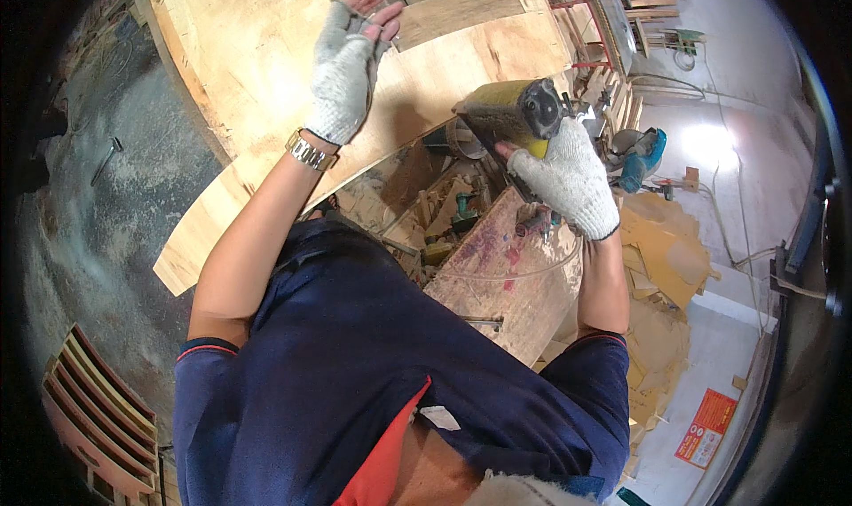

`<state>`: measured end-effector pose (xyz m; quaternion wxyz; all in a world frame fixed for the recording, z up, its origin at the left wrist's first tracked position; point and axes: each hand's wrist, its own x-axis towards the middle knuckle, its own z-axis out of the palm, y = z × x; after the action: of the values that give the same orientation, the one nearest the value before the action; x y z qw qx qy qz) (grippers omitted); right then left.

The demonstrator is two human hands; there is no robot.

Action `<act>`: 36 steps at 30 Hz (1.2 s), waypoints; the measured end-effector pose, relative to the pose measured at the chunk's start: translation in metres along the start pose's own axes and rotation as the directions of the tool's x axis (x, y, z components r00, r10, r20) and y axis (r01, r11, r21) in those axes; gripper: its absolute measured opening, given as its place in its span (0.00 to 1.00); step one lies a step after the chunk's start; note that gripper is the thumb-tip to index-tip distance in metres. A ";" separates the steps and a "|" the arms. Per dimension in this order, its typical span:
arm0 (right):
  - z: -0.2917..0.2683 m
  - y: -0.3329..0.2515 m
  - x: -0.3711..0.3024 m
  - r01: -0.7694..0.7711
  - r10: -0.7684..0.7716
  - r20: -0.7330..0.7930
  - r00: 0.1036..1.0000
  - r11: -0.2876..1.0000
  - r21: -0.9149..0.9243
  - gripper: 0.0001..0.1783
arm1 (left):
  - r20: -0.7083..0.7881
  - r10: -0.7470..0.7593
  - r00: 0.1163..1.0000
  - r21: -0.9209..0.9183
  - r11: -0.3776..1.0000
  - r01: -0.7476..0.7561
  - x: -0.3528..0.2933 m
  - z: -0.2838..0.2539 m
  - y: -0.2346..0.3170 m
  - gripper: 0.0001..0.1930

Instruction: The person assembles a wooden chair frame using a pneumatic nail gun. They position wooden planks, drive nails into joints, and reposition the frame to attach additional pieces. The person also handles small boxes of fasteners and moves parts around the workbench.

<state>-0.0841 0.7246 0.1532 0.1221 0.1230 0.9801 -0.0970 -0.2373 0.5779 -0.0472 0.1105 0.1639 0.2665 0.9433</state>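
A large curved plywood panel point(266, 71) lies tilted in front of me. My left hand point(351, 58), in a grey fingerless knit glove with a metal wristwatch, rests flat on the panel's upper part, fingers together. My right hand point(572, 177), in a white knit glove, grips a yellow-bodied power tool point(515, 111) with a dark round end. The tool is held just at the panel's right edge; whether it touches the wood I cannot tell.
A stained wooden workbench point(510, 275) with small tools stands below the panel. Yellow sheet offcuts point(661, 249) pile up at right. A blue power tool point(643, 155) lies beyond. A slatted wooden piece point(98, 408) sits on the concrete floor at lower left.
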 end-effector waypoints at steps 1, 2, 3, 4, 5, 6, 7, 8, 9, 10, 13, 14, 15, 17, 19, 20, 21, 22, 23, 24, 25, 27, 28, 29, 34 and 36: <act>0.001 -0.002 0.000 0.024 -0.024 0.017 1.000 1.000 0.014 0.23 | -0.007 -0.002 1.000 -0.090 0.996 0.001 0.001 -0.002 -0.002 0.26; 0.002 -0.003 0.001 0.017 -0.017 0.028 0.999 1.000 -0.024 0.24 | -0.042 -0.022 0.999 -0.170 0.985 0.015 0.002 -0.005 -0.002 0.26; 0.003 -0.005 0.001 0.028 -0.027 0.029 0.999 0.999 -0.044 0.24 | -0.039 -0.003 0.999 -0.136 0.991 -0.002 0.001 -0.006 -0.003 0.26; 0.004 -0.007 0.000 0.018 -0.015 0.043 0.999 0.997 -0.070 0.24 | -0.039 0.000 0.999 -0.133 0.991 -0.005 0.001 -0.006 -0.004 0.26; 0.005 -0.009 0.000 0.026 -0.023 0.040 0.999 0.996 -0.082 0.24 | -0.039 0.003 0.999 -0.125 0.992 -0.008 0.001 -0.006 -0.004 0.25; 0.005 -0.011 0.000 0.012 -0.007 0.048 0.999 0.995 -0.099 0.25 | -0.037 0.007 0.999 -0.117 0.993 -0.011 0.001 -0.005 -0.003 0.25; 0.005 -0.013 -0.001 -0.030 0.037 0.063 0.997 0.992 -0.120 0.25 | -0.027 0.003 1.000 -0.105 0.994 -0.005 0.001 -0.004 -0.002 0.25; 0.004 -0.014 -0.002 -0.030 0.037 0.049 0.998 0.989 -0.148 0.24 | -0.031 0.007 0.999 -0.061 0.998 -0.009 0.001 -0.002 0.000 0.25; 0.002 -0.015 -0.004 -0.059 0.068 0.041 0.997 0.982 -0.179 0.24 | -0.033 0.010 0.999 -0.018 1.000 -0.010 0.000 0.001 0.001 0.24; 0.000 -0.015 -0.005 -0.088 0.097 0.031 0.995 0.974 -0.210 0.24 | -0.047 -0.008 0.999 0.041 0.999 0.010 -0.001 0.004 0.001 0.24; -0.005 -0.006 -0.005 -0.097 0.099 0.023 0.995 0.992 -0.082 0.24 | 0.075 -0.172 0.982 0.709 0.702 0.069 -0.008 0.012 0.002 0.22; -0.007 0.000 -0.004 -0.149 0.153 0.026 0.988 0.982 -0.115 0.24 | 0.163 -0.109 0.981 0.808 0.585 -0.069 -0.010 0.014 0.001 0.21; -0.009 0.007 -0.002 -0.169 0.173 0.020 0.985 0.977 -0.127 0.23 | 0.301 -0.006 0.954 0.851 0.453 -0.266 -0.011 0.017 -0.002 0.20; -0.009 0.022 0.004 -0.142 0.131 -0.070 0.989 0.971 -0.191 0.22 | 0.449 0.088 0.889 0.854 0.252 -0.456 -0.014 0.021 -0.006 0.18; -0.012 0.036 0.008 -0.030 0.023 -0.079 0.997 0.995 -0.092 0.22 | 0.487 0.111 0.866 0.853 0.153 -0.500 -0.015 0.022 -0.009 0.16; -0.014 0.041 0.009 -0.006 0.002 -0.077 0.997 0.999 -0.048 0.22 | 0.506 0.105 0.856 0.852 0.097 -0.515 -0.016 0.022 -0.010 0.16; -0.014 0.046 0.011 0.003 -0.005 -0.060 0.998 0.999 -0.039 0.22 | 0.506 0.094 0.857 0.852 0.099 -0.514 -0.016 0.023 -0.010 0.15; -0.015 0.048 0.011 0.031 -0.033 -0.066 0.997 0.999 -0.036 0.22 | 0.505 0.084 0.859 0.853 0.101 -0.512 -0.017 0.022 -0.010 0.15; -0.015 0.050 0.011 0.044 -0.047 -0.069 0.997 0.998 -0.034 0.22 | 0.511 0.108 0.853 0.848 0.100 -0.520 -0.017 0.023 -0.010 0.15; -0.015 0.051 0.011 0.076 -0.077 -0.071 0.994 0.997 -0.017 0.22 | 0.504 0.083 0.860 0.854 0.099 -0.511 -0.018 0.023 -0.010 0.15; -0.016 0.051 0.011 0.052 -0.056 -0.068 0.996 0.997 -0.063 0.23 | 0.505 0.092 0.858 0.853 0.096 -0.512 -0.018 0.023 -0.010 0.15; -0.017 0.049 0.011 0.040 -0.047 -0.061 0.997 0.991 -0.125 0.23 | 0.505 0.092 0.858 0.853 0.097 -0.513 -0.017 0.023 -0.009 0.15; -0.017 0.048 0.011 0.044 -0.051 -0.054 0.997 0.991 -0.128 0.23 | 0.506 0.083 0.858 0.853 0.100 -0.512 -0.017 0.023 -0.009 0.16; -0.017 0.047 0.011 0.049 -0.056 -0.049 0.997 0.990 -0.131 0.23 | 0.511 0.086 0.855 0.849 0.102 -0.518 -0.017 0.022 -0.009 0.16; -0.010 0.045 0.006 -0.077 0.056 -0.111 0.992 0.979 -0.190 0.24 | 0.513 0.055 0.857 0.846 0.135 -0.516 -0.017 0.020 -0.009 0.16; -0.003 0.042 -0.006 -0.111 0.141 -0.258 0.956 0.986 0.127 0.23 | 0.499 0.040 0.865 0.854 0.148 -0.499 -0.017 0.019 -0.006 0.16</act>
<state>-0.0681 0.7637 0.1509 -0.0119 0.2039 0.9708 -0.1260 -0.2134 0.5871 -0.0393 -0.1454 0.4117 0.7364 0.5168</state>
